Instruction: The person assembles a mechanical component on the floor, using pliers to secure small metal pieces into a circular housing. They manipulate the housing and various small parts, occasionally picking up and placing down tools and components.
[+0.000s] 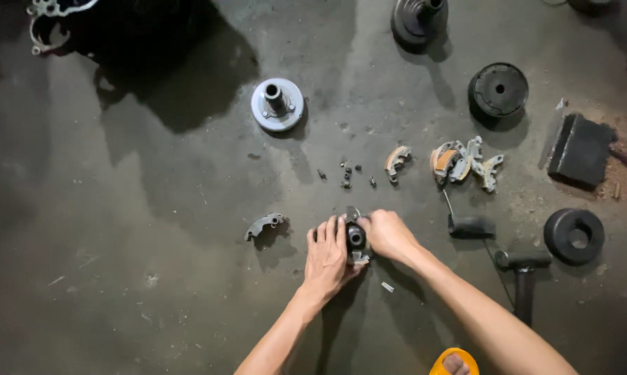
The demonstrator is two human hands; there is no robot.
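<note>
Hidden and cut off
Both hands (pixel 358 246) cover most of the small black part (pixel 356 238); the tiny bits (pixel 346 177) are unreadable.

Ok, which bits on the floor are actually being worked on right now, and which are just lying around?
In hand:
- small dark round part, gripped between left hand and right hand

Lying about on the concrete floor:
- curved shoe piece, nearest the left hand
- small loose bits
- single shoe
- cluster of shoes
- grey hub disc
- black disc
- black ring
- black block
- dark tool
</note>
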